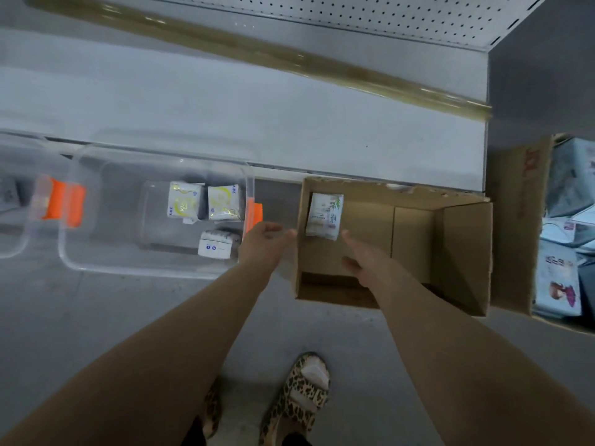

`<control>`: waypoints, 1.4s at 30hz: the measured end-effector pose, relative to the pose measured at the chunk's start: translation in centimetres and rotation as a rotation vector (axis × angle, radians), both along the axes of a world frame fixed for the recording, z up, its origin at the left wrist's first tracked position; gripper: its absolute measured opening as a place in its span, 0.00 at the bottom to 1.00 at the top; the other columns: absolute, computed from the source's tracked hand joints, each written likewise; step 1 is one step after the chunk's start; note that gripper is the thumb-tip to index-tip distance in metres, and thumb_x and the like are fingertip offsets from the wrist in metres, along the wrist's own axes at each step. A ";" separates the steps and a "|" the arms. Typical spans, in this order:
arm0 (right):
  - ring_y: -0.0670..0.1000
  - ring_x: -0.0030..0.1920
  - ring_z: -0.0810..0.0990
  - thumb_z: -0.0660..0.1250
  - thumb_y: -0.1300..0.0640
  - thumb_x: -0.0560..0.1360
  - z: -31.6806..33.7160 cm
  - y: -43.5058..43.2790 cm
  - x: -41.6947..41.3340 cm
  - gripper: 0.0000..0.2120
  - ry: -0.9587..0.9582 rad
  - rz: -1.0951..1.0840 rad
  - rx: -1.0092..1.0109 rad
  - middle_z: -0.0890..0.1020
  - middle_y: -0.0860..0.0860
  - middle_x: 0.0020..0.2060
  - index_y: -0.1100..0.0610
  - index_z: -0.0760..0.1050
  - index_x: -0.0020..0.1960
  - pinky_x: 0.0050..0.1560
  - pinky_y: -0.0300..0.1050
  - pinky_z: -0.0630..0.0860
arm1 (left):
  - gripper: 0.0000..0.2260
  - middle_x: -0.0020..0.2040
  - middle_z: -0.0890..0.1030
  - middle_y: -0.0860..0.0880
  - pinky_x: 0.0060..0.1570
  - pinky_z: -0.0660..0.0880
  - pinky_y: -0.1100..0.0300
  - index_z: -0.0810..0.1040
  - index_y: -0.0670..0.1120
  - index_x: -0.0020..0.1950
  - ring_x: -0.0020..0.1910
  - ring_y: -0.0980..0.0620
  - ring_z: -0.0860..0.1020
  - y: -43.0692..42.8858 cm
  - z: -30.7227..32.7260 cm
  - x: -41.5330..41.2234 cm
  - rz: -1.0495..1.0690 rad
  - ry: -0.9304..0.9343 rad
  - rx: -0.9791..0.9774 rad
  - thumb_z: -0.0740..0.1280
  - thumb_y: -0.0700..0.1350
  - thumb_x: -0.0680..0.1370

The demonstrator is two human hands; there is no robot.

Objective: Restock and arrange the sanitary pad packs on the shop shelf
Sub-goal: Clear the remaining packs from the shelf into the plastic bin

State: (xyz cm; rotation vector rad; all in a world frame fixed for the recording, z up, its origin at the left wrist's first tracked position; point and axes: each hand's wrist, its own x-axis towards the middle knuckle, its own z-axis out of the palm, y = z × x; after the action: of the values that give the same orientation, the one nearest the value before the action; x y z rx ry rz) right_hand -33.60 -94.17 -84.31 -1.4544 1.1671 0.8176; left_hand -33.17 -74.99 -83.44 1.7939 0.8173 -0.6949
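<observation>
A white pad pack with a green bamboo print (324, 215) lies in the far left corner of an open cardboard box (463, 252) on the floor. My right hand (362, 259) reaches into the box just below and right of the pack, fingers apart, holding nothing. My left hand (267, 235) hovers at the box's left wall, fingers apart and empty. A clear plastic tub (106, 220) to the left holds three pad packs: two white-and-yellow ones (184, 202) (223, 202) and one white one (219, 244). The grey bottom shelf (257, 111) above the box lies bare.
A second clear tub with an orange clip (48, 201) sits at the far left. Another cardboard box with pale blue packs (566, 226) stands at the right. A yellowish shelf-edge strip (289, 56) crosses the upper view. My feet in leopard-print sandals (299, 400) stand on the grey floor.
</observation>
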 end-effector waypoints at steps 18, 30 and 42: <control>0.52 0.65 0.75 0.73 0.49 0.76 27.1 2.6 3.7 0.30 -0.457 0.603 -0.382 0.73 0.52 0.71 0.51 0.67 0.75 0.64 0.47 0.73 | 0.24 0.64 0.76 0.43 0.50 0.71 0.61 0.76 0.51 0.66 0.53 0.45 0.78 3.0 23.1 4.5 -0.160 -0.286 0.207 0.76 0.47 0.72; 0.57 0.69 0.72 0.76 0.49 0.73 58.1 7.3 5.8 0.35 -0.868 1.054 -0.644 0.73 0.55 0.72 0.50 0.67 0.76 0.63 0.46 0.70 | 0.27 0.66 0.73 0.40 0.63 0.70 0.50 0.76 0.50 0.69 0.65 0.38 0.71 8.5 53.9 5.3 -0.234 -0.788 0.484 0.76 0.47 0.71; 0.57 0.67 0.75 0.74 0.50 0.76 83.2 11.5 4.9 0.34 -1.298 1.109 -0.774 0.71 0.55 0.72 0.51 0.64 0.77 0.62 0.48 0.73 | 0.25 0.71 0.69 0.42 0.65 0.72 0.47 0.75 0.50 0.70 0.68 0.41 0.70 15.0 78.3 2.1 -0.119 -1.096 0.688 0.74 0.51 0.74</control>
State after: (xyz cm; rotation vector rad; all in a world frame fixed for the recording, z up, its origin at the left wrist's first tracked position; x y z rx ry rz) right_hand -28.69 -82.65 -1.09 -2.6523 -0.5000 -0.1353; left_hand -31.02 -60.04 -5.12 2.4127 0.1685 0.6054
